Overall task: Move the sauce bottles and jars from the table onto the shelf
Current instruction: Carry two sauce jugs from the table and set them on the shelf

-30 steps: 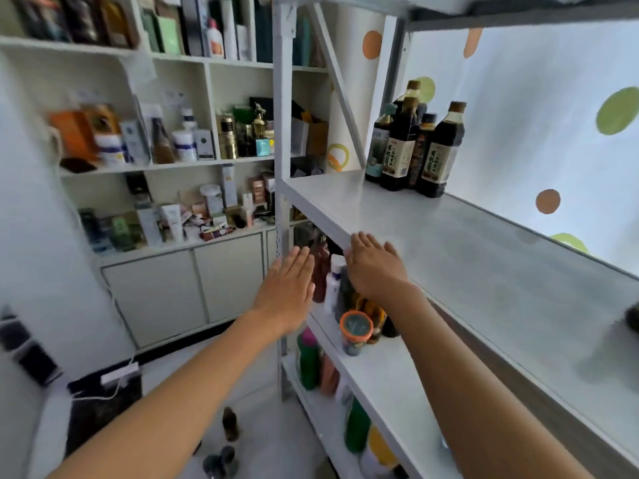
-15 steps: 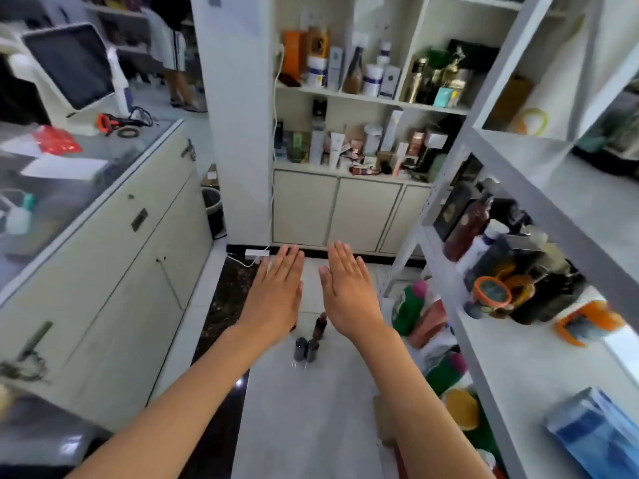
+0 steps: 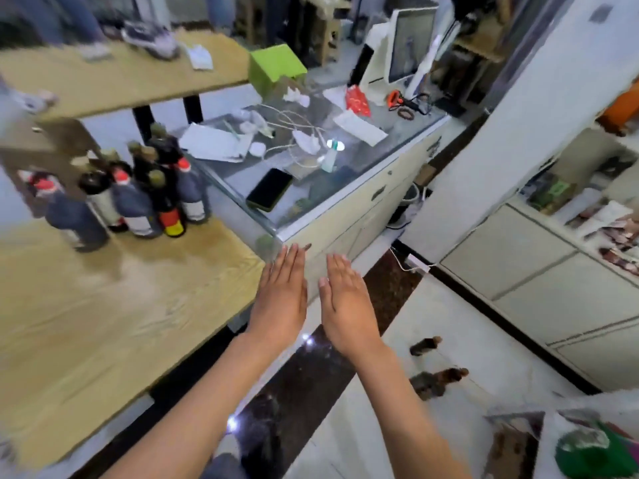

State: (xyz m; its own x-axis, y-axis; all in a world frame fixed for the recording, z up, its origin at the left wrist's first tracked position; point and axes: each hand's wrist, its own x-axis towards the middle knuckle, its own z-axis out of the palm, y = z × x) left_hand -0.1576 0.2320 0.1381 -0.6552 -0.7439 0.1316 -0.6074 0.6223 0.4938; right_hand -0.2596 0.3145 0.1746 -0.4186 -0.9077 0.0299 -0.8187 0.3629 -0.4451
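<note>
Head view. Shop-like room, white tiled floor (image 3: 466, 326) with a dark strip running up the middle of the frame. A light wooden table (image 3: 103, 305) fills the left half; behind it, centre frame, a glass-topped counter (image 3: 311, 188) carries papers, cables and a dark phone (image 3: 269, 189). White cabinets (image 3: 536, 271) run along the right edge.

Task items: a cluster of sauce bottles (image 3: 138, 191) stands at the far end of the table, left of centre in the frame. Motion blur prevents an exact count; at least 6 dark bottles, some with red caps, packed close together. No jars can be made out among them.

Hands: left hand (image 3: 281, 299) and right hand (image 3: 345, 302) are both held out flat, palms down, fingers straight and together, empty. They hover side by side over the table's near corner and the floor, well apart from the bottles.

Shelf: not clearly in view; only a blurred edge with a green object (image 3: 594, 454) at lower right.

Progress, as a judgement: the whole table cluster is left to move; neither hand has taken a bottle yet.
</note>
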